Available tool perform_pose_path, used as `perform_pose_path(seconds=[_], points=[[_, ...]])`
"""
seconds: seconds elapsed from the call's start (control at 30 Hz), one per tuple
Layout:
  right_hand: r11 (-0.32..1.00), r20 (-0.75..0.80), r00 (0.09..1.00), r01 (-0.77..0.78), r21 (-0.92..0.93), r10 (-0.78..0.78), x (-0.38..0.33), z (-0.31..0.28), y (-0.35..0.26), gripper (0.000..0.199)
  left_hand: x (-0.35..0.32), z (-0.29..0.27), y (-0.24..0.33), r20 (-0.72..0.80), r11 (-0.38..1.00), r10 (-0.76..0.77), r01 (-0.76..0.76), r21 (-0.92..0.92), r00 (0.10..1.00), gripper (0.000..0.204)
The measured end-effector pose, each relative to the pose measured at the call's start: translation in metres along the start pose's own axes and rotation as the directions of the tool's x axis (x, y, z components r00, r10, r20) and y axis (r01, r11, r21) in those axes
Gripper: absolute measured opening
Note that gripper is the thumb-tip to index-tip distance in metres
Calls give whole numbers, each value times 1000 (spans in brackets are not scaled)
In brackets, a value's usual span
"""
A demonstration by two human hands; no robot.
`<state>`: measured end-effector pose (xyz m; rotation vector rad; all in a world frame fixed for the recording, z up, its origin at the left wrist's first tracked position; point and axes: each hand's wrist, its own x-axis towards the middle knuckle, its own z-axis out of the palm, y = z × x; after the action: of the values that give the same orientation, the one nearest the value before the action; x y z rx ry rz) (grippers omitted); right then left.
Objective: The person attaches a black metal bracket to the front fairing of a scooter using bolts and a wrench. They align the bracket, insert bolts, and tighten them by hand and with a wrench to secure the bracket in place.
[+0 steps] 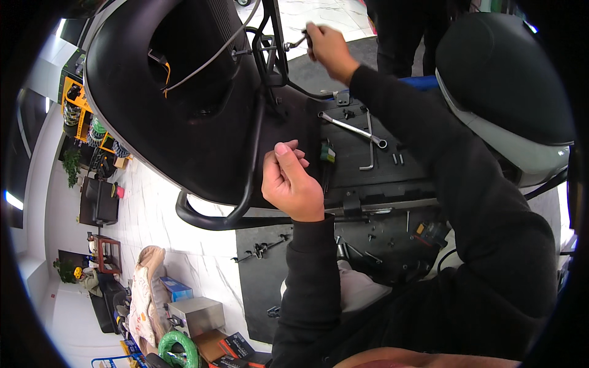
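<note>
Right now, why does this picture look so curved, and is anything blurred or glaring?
Head view: the fisheye lens bends straight edges toward a dark, rounded border; same head view, the right hand looks slightly smeared, the left hand crisper; also head view, the far-left light strip glares white.

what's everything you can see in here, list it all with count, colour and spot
scooter front panel: one, black, left of centre
seat: one, black, upper right
footboard: one, dark, centre
ring wrench: one, silver, on footboard
hex key: one, silver, crossing the wrench
small fasteners: several, silver and dark, footboard and mat
mat: dark grey, on floor
floor tiles: several, white, left
boxes: several, silver, blue, dark, lower left
coil: one, green, lower left
co-worker's legs: two, dark, top
cranked tool: one, silver, at right hand
right hand: one, dark sleeve, top centre
left hand: one, dark sleeve, centre
</note>
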<state>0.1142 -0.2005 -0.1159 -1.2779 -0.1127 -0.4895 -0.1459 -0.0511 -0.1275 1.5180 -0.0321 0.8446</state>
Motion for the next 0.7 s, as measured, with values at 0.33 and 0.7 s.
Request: perform_pose_path(seconds=[0.33, 0.7], points=[[997, 109, 991, -76, -20, 77, -187, 25, -24, 43, -1, 2, -3, -18, 1000, -24, 24, 6, 1000, 38], [939, 352, 930, 207, -275, -102, -186, 19, -69, 26, -1, 27, -27, 67, 755, -402, 372, -540, 913, 37]])
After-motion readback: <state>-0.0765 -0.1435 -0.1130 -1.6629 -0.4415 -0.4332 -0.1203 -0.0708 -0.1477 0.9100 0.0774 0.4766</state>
